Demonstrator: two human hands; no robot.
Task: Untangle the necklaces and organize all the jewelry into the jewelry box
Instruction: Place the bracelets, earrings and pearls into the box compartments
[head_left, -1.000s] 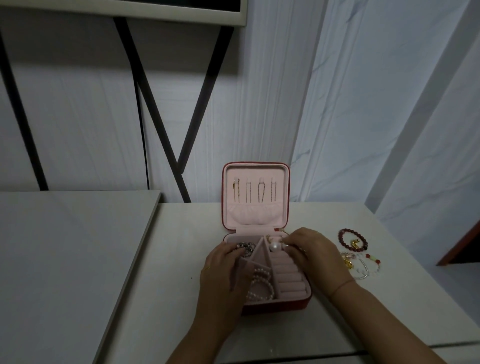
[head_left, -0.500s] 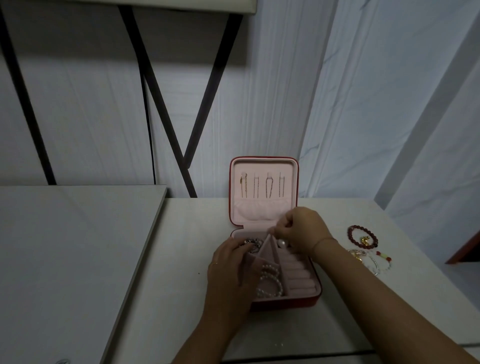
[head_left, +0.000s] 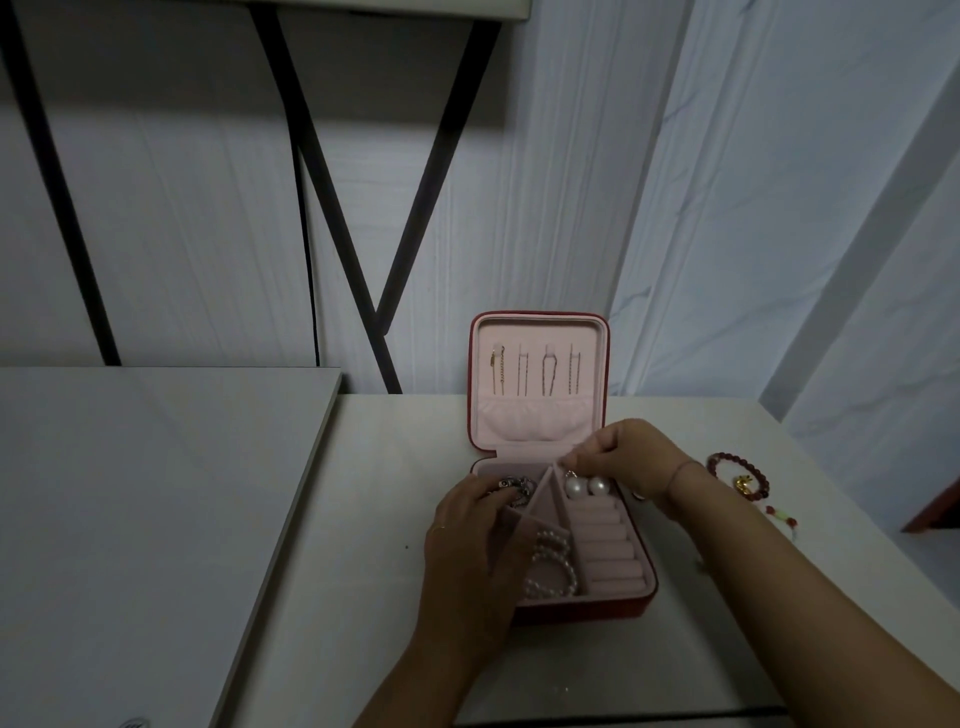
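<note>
The red jewelry box (head_left: 643, 603), lined in pink, stands open on the white table with its lid (head_left: 537, 426) upright. Several thin necklaces (head_left: 535, 370) hang inside the lid. My left hand (head_left: 467, 551) rests on the box's left side, fingertips touching a silver piece (head_left: 517, 486) in the back-left compartment. My right hand (head_left: 631, 457) hovers over the back right corner, fingers curled and pinching the thin top of a pearl earring (head_left: 573, 486). A second pearl (head_left: 597, 486) lies beside it. A pearl bracelet (head_left: 553, 569) lies in the front compartment, left of the ring rolls (head_left: 605, 545).
On the table right of the box lie a dark red bead bracelet (head_left: 761, 475) with a gold charm (head_left: 744, 484) and a strand with green and red beads (head_left: 782, 515). A second tabletop (head_left: 156, 493) adjoins on the left. Black frame legs (head_left: 332, 218) and the wall stand behind.
My right hand has lifted off the back right compartment, and two pearls now show there. The left hand has stayed on the box. The view has shifted a little.
</note>
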